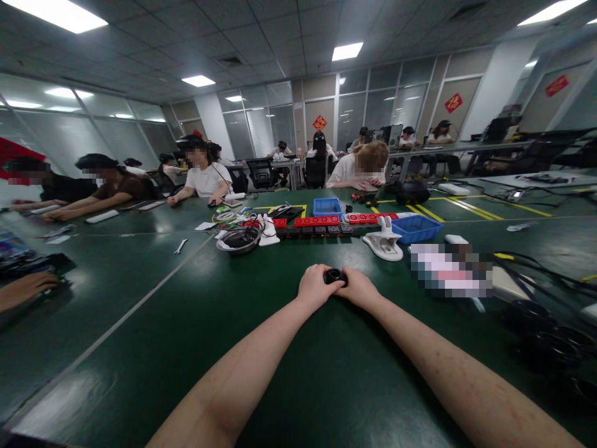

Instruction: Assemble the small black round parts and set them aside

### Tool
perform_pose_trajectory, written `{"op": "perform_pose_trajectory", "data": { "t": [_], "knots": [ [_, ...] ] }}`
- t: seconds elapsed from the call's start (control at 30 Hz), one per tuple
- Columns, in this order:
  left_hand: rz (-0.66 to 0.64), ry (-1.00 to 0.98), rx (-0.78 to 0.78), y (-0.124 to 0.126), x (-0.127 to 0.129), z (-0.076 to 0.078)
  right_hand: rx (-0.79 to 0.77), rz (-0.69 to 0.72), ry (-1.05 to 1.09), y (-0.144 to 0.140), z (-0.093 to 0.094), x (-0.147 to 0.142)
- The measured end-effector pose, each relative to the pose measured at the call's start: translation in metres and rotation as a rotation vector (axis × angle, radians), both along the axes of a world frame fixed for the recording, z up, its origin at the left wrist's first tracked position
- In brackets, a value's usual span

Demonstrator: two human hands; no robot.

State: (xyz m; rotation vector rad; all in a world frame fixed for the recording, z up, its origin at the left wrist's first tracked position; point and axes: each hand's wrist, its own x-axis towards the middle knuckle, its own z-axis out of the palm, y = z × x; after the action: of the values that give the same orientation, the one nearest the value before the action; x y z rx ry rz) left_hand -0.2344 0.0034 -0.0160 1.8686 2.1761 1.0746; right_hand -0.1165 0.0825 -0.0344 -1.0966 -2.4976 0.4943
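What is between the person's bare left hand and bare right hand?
A small round black object, with fingers of the left hand and right hand against it, as the head view shows.

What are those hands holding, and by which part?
A small, round black object, gripped around its sides: left hand on one, right hand on the other.

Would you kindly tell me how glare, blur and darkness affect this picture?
Head view: ceiling lights burn out white; the green table shows glare at lower left; black round items at far right look blurred; the held black part shows little detail.
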Motion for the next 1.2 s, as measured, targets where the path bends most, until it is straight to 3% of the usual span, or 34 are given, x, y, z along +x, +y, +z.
{"op": "perform_pose_trajectory", "data": {
  "t": [0.1, 0.2, 0.3, 0.97, 1.2],
  "knots": [
    [-0.109, -0.037, -0.015, 0.001, -0.007, 0.002, -0.085, 0.169, 0.083, 0.003, 0.007, 0.005],
    [-0.269, -0.100, -0.079, 0.001, -0.015, 0.005, -0.334, 0.400, 0.146, 0.009, 0.019, 0.014],
    [-0.366, -0.154, -0.128, 0.001, -0.019, 0.008, -0.555, 0.517, 0.124, 0.013, 0.028, 0.020],
    [-0.372, -0.148, -0.119, -0.001, -0.018, 0.010, -0.570, 0.465, 0.103, 0.018, 0.020, 0.018],
    [-0.255, -0.108, -0.114, -0.002, -0.012, 0.009, -0.410, 0.348, 0.104, 0.017, 0.013, 0.014]
  ]
}}
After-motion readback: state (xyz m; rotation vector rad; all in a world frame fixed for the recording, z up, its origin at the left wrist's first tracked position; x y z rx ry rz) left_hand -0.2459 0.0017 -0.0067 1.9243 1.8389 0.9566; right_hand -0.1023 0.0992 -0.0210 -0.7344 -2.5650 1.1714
